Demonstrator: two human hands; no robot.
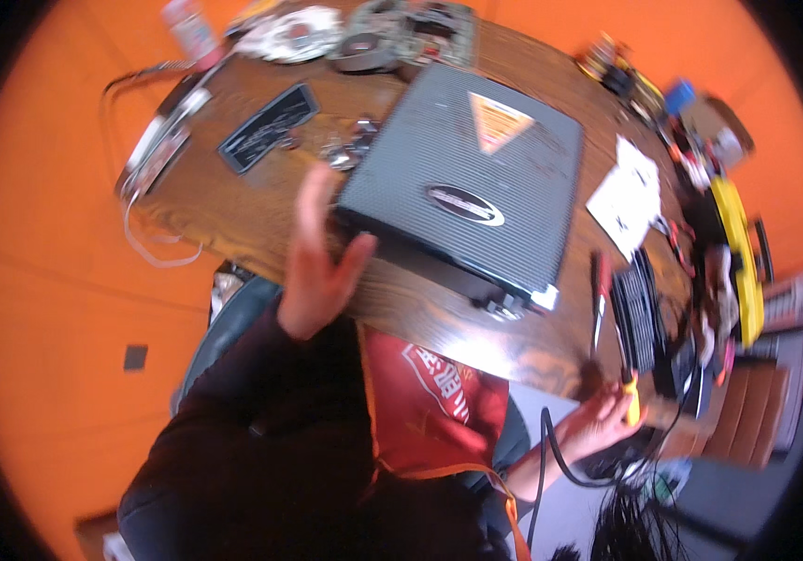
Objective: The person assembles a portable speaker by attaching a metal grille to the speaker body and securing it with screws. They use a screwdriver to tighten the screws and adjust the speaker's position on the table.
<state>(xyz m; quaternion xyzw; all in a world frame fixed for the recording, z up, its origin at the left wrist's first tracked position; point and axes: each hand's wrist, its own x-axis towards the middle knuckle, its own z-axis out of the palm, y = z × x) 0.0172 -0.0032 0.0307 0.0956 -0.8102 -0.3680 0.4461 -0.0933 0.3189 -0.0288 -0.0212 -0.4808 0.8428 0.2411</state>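
A dark grey, ribbed box-shaped appliance (pixel 411 168) lies on the wooden table, with an orange triangular label and an oval badge on top. My left hand (pixel 315 266) is beside its near left corner, fingers spread and slightly blurred; whether it touches the casing I cannot tell. Off the table's near right edge, my right hand (pixel 598 419) grips a screwdriver (pixel 632 400) by its yellow handle. A second screwdriver (pixel 602 280) with a red handle rests on the table between the appliance and a black slotted case (pixel 640 313).
A dark flat panel (pixel 269 128) and small metal parts (pixel 350 145) lie left of the appliance. White papers (pixel 628 198) are on its right. Tools and a yellow case (pixel 736 262) line the right side. A black cable (pixel 551 449) hangs by my right forearm.
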